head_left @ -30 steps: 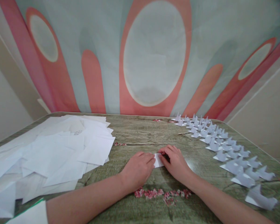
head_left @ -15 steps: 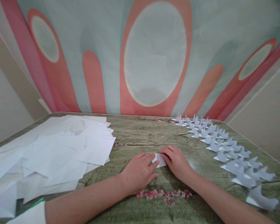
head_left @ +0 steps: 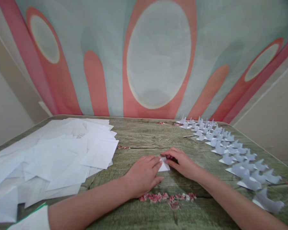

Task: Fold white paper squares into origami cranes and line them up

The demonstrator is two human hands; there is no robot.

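On the tabletop (head_left: 139, 134): greenish-brown wood grain, streaked and cracked like old planks, with rounded far corners and a pale rim.
Printed blossoms (head_left: 156, 198): small pink and red clusters on that surface, the largest just on the near side of the hands.
Loose sheets (head_left: 60, 156): a broad, untidy heap of thin white paper to the left, corners jutting at all angles; one piece bears a few printed lines, too small for me to read.
Paper figures (head_left: 227, 159): crisp white folded shapes in slanting rows along the right, each with upturned points on a flat, angular base.
Backdrop (head_left: 110, 32): grey-green, faintly creased, patterned with coral bands and large pale ovals.
Sleeve (head_left: 31, 220): white with a green edge, at the lower left.
Folded paper (head_left: 163, 167): a small white piece with sloping sides and a straight near edge, lying on the wood between the two hands, well apart from both the heap and the rows.
Left hand (head_left: 144, 175): laid low and palm down, fingers stretched out together, thumb spread away; the fingertips rest over the left side of the folded paper.
Right hand (head_left: 179, 161): half curled, index finger at the far edge of the folded paper and thumb by its right side; I cannot tell whether they pinch it.
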